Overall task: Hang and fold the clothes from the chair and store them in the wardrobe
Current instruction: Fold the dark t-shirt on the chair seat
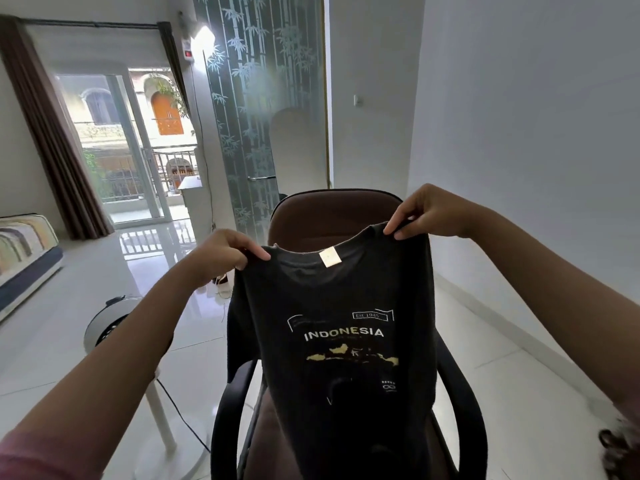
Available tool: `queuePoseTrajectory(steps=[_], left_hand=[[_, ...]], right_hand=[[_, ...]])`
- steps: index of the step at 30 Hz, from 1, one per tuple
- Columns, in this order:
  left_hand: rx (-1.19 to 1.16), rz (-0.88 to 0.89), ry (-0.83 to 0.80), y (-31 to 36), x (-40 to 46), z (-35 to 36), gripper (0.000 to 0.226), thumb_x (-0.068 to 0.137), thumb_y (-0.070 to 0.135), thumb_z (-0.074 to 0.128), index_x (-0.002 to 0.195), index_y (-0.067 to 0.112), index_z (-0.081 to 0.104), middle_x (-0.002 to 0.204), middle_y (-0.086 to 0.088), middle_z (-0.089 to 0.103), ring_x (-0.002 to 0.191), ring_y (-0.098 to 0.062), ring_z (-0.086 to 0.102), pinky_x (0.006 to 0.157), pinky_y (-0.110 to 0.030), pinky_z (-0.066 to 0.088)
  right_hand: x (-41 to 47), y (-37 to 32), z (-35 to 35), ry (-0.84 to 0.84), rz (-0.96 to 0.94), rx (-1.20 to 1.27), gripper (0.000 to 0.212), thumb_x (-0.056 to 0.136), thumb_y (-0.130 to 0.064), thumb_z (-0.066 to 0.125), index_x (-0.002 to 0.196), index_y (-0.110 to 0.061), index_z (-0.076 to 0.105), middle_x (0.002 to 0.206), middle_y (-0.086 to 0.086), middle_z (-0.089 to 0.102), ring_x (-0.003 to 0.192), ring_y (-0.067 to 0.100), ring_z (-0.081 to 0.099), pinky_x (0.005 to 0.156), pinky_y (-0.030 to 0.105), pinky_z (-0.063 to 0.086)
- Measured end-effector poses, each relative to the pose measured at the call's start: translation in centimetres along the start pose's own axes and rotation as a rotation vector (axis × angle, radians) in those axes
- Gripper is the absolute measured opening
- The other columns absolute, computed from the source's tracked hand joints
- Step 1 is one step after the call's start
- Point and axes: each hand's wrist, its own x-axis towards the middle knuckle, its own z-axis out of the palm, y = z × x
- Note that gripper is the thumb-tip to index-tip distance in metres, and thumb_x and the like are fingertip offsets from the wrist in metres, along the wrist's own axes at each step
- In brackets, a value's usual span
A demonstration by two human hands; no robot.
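both hands pinched a dark t-shirt (332,341) at its shoulders, left hand (221,254) and right hand (426,213), so it hung above the brown office chair (332,209). to do this well, the shoulders probably needed to stay level and taut. glossy white floor tiles (104,289) spread left toward a far balcony door (138,150); a fan (104,327) stood near left.

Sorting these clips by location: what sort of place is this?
Probably a room in a home, perhaps a bedroom: a mattress lies on the tiled floor, curtains frame a glass balcony door, and a T-shirt is held up over an office chair.
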Motion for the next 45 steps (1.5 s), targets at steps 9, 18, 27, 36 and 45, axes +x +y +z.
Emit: queuePoseTrajectory(steps=[9,18,27,36,45], left_hand=[[0.222,0.079,-0.030,3.2,0.6,0.1,0.031,0.076,-0.004,0.069,0.068,0.025,0.075,0.083,-0.019,0.069,0.072,-0.024,0.053,0.070,-0.028,0.044],[0.290,0.019,0.037,4.5,1.3,1.6,0.023,0.076,-0.005,0.065,0.073,0.017,0.074,0.077,-0.001,0.068,0.076,-0.014,0.058,0.062,-0.017,0.041],[0.012,0.109,0.120,5.4,1.1,0.5,0.023,0.078,-0.003,0.070,0.077,0.020,0.072,0.089,-0.012,0.069,0.085,-0.021,0.060,0.074,-0.027,0.049],[0.385,0.038,-0.008,5.5,1.8,0.2,0.024,0.082,-0.001,0.066,0.073,0.021,0.071,0.087,-0.004,0.064,0.076,-0.019,0.064,0.066,-0.031,0.058],[-0.029,-0.012,0.147,3.6,2.1,1.2,0.019,0.083,0.000,0.067,0.079,0.018,0.072,0.088,-0.005,0.068,0.082,-0.018,0.062,0.070,-0.027,0.048]], right_hand=[[-1.0,-0.6,-0.5,0.118,0.090,-0.138,0.017,0.068,0.001,0.082,0.079,-0.010,0.076,0.050,-0.020,0.062,0.050,-0.007,0.053,0.052,0.002,0.034],[-1.1,0.3,0.3,0.161,0.153,-0.127,0.011,0.077,0.006,0.071,0.081,-0.005,0.074,0.076,0.013,0.069,0.061,0.017,0.065,0.047,0.013,0.046],[-0.6,0.0,-0.9,0.161,0.097,-0.228,0.028,0.082,0.005,0.060,0.081,-0.018,0.075,0.073,0.008,0.068,0.066,0.019,0.055,0.070,0.028,0.044],[0.1,-0.5,-0.2,0.095,0.146,-0.259,0.019,0.083,0.001,0.065,0.081,-0.016,0.074,0.075,0.005,0.065,0.063,0.018,0.060,0.053,0.022,0.054],[-0.1,0.5,0.1,0.149,0.179,-0.052,0.013,0.085,0.002,0.065,0.084,-0.008,0.073,0.052,-0.006,0.057,0.052,0.007,0.056,0.063,0.028,0.060]])
